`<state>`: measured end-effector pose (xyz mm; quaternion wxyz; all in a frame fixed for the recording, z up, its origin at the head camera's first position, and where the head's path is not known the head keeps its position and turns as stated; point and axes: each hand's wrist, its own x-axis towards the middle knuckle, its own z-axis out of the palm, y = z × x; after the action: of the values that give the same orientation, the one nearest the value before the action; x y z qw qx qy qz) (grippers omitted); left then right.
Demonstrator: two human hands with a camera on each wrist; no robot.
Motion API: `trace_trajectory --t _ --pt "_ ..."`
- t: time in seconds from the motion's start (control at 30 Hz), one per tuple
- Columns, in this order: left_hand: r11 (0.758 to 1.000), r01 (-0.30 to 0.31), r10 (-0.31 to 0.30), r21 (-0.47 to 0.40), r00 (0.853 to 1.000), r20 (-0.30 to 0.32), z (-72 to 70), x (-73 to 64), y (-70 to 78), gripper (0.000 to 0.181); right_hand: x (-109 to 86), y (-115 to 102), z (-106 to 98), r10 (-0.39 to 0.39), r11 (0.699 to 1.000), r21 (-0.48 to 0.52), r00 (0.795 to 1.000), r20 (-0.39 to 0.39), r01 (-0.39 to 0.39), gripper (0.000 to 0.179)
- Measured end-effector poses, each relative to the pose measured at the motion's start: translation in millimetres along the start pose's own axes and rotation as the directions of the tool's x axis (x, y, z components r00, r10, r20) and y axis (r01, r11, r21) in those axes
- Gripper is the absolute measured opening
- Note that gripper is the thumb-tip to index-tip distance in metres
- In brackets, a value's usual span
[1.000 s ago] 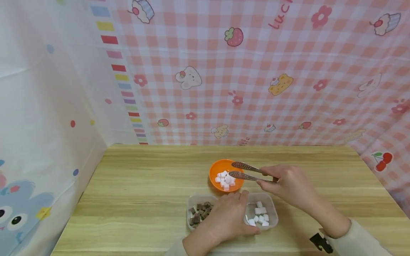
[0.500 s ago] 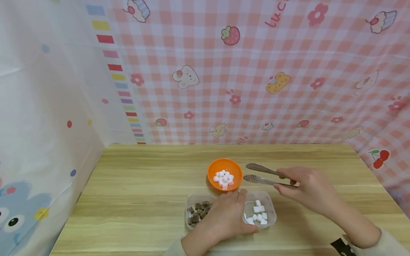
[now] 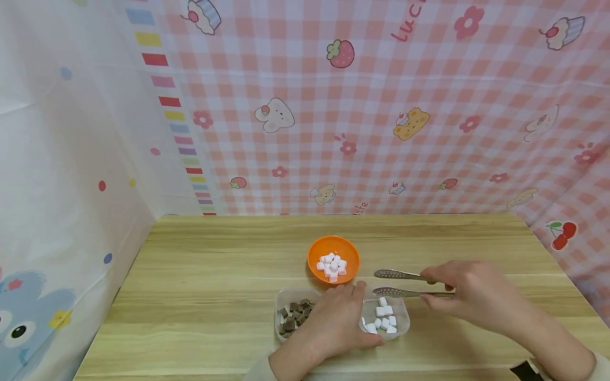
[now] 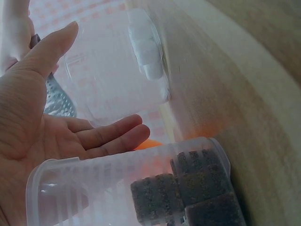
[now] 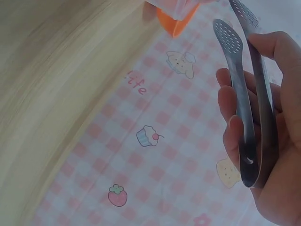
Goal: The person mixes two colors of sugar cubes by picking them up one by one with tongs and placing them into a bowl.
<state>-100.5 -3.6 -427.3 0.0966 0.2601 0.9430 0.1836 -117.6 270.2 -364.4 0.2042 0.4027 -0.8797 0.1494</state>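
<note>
My left hand (image 3: 333,320) lies across two clear plastic boxes, fingers extended toward the back and thumb at the front. Dark brown cubes (image 3: 292,323) fill part of the left box (image 3: 278,304). The right box (image 3: 404,320) holds several white marshmallows (image 3: 385,311). In the left wrist view, the fingers (image 4: 110,139) reach between the boxes. My right hand (image 3: 476,296) grips metal tongs (image 5: 249,99) with perforated tips. The tongs' arms stand apart, nothing between them, their tips at the right box's back edge. Behind the boxes, pinkish-white marshmallows (image 3: 332,266) sit in an orange bowl (image 3: 352,251).
A wood-grain table (image 3: 209,275) carries everything. A pink checked cloth (image 3: 310,79) hangs along its back edge and right side, and a white printed cloth (image 3: 57,159) along the left.
My right hand has drawn the tongs from over the orange bowl to the right and then down toward the white marshmallows' box. The left hand has stayed in place.
</note>
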Motion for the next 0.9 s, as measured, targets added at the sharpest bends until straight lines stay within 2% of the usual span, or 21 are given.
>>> trace_trajectory --t 0.07,0.2,0.4,0.63,0.9 --pt "1.0 -0.004 0.004 0.006 1.0 -0.005 0.1 0.1 0.0 0.102 0.6 -2.8 -1.3 0.005 1.0 -0.01 0.999 0.039 -0.004 0.025" --pt "1.0 -0.013 0.013 0.012 1.0 -0.014 0.0 0.2 -0.3 0.101 4.7 -7.1 -5.2 0.029 0.999 -0.03 0.99 0.136 -0.025 0.026" --pt "1.0 -0.021 0.021 0.022 1.0 -0.019 -0.5 0.3 -0.9 0.101 16.8 -10.6 -8.6 0.025 0.998 -0.055 0.955 0.295 -0.009 0.02" --pt "1.0 -0.017 0.017 0.004 1.0 -0.008 -0.1 1.1 -2.3 0.102 30.3 -19.6 0.4 -0.072 0.995 -0.044 0.943 0.325 0.091 0.017" --pt "0.999 -0.041 0.042 0.023 0.999 -0.017 0.6 1.9 -2.9 0.095 34.4 -25.0 17.7 -0.094 0.993 -0.035 0.93 0.356 0.114 0.022"
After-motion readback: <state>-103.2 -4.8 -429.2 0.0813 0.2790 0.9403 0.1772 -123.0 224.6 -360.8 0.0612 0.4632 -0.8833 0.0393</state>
